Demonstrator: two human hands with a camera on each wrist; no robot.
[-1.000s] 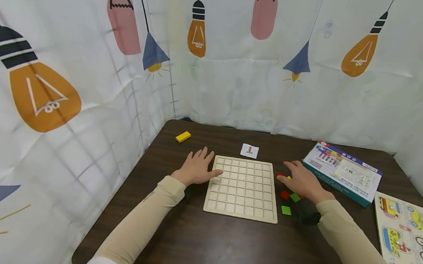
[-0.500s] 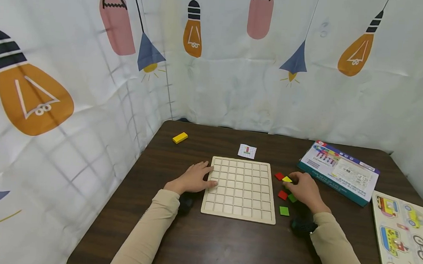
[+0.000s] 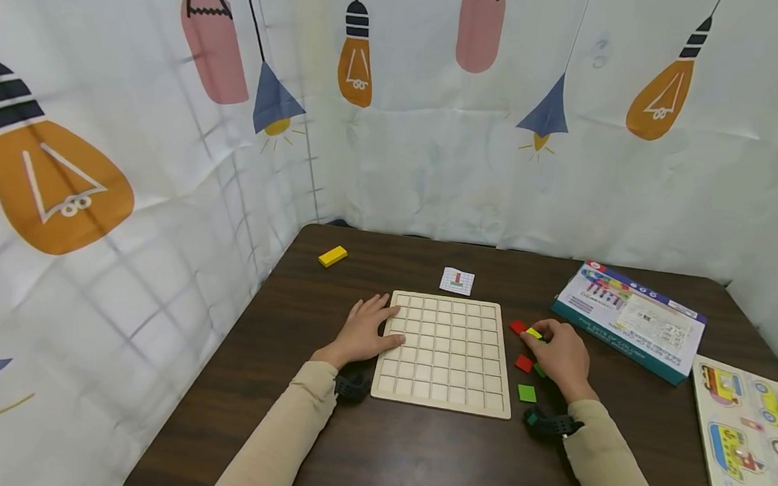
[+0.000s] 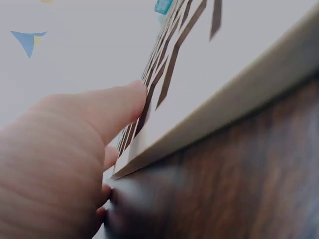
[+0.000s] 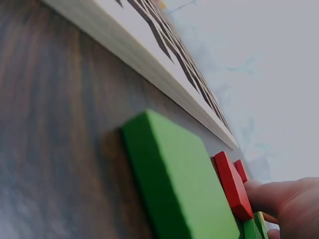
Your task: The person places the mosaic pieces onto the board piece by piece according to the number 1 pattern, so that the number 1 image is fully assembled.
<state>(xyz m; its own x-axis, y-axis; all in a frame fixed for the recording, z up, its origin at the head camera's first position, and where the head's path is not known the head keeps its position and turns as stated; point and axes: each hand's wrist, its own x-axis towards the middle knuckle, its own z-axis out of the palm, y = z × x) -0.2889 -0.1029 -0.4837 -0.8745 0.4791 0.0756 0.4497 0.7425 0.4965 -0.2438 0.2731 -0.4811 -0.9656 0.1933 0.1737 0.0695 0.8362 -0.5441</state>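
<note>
My left hand [image 3: 359, 335] rests at the left edge of a pale wooden grid board [image 3: 445, 350], its thumb lying over the squares and its fingers straight. To the board's right, my right hand [image 3: 564, 358] has thumb and forefinger on either side of a yellow square tile [image 3: 533, 333], pinching it. Around those fingertips lie a red tile [image 3: 517, 327], a second red tile [image 3: 524, 363] and a green tile [image 3: 539, 370] partly hidden by the hand. Nearer the front sits another green tile [image 3: 527, 393], which looms large in the right wrist view.
Behind the board lies a small card [image 3: 457, 281] printed with a grid pattern. A yellow block [image 3: 332, 256] is at the back left. A flat game box [image 3: 628, 317] and a picture board [image 3: 744, 443] occupy the right side of the dark table [image 3: 415, 468].
My right hand has come down onto the tiles, its fingers closing round the yellow one. The left hand has lowered from above the board's edge and settled against it.
</note>
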